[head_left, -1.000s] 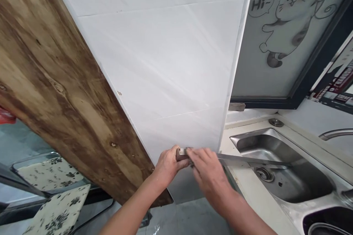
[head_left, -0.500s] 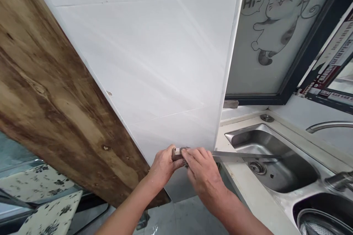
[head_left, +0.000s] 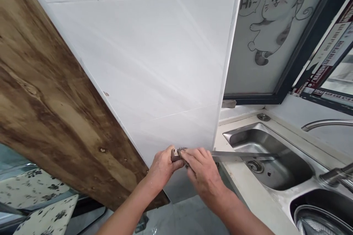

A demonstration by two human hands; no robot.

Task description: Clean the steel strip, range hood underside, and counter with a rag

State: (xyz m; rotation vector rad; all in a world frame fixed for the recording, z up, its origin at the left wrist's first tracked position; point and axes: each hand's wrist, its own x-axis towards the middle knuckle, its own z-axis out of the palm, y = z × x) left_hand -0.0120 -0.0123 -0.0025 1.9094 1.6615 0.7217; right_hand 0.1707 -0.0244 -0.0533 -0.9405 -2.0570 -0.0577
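A long, narrow metal bar runs from my hands rightward over the counter edge and above the sink basin. Its near end is brown and block-like. My left hand is closed around that brown end. Just to the right, my right hand is closed over the bar, with a grey, fuzzy scouring pad pressed against it under the fingers. Most of the pad is hidden by the fingers. Both hands are close together in front of the white tiled wall.
A steel sink with two basins is set in the pale counter; a faucet reaches over it. A strainer sits in the nearer basin. A brown wooden panel slants along the left, beside floral-patterned boards.
The view has shifted slightly, so the sink and window sit a little further left. My hands keep nearly the same grip, with the right hand still over the bar.
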